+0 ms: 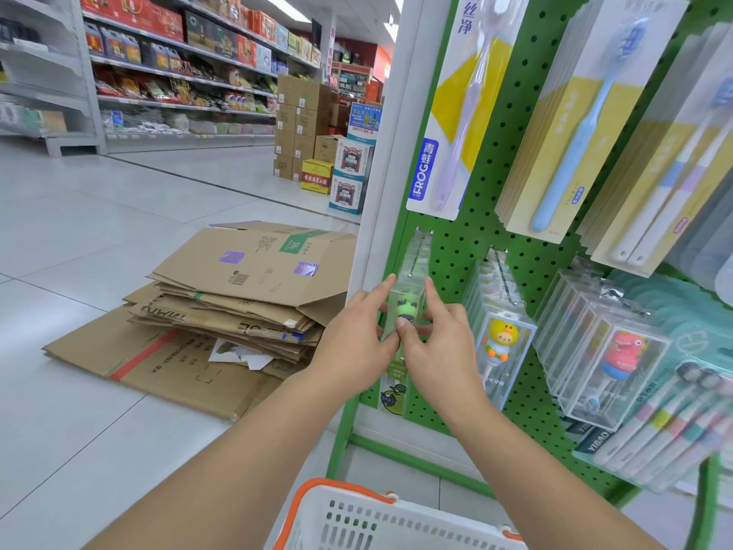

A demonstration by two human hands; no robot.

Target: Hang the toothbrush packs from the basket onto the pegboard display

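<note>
A clear toothbrush pack with a green frog figure (407, 307) hangs at the lower left of the green pegboard (476, 240), on a metal hook (417, 254). My left hand (353, 343) holds its left side, index finger stretched up along the edge. My right hand (436, 339) holds its right side, thumb on the front and index finger raised. The white basket with an orange rim (380, 518) stands at the bottom of the view; its contents are hidden.
More packs hang to the right: a yellow duck pack (501, 343), a pink figure pack (618, 359), flat toothbrush cards (567, 125) above. Flattened cardboard boxes (222, 307) lie on the floor at left. Store shelves (178, 73) and stacked cartons (305, 125) stand behind.
</note>
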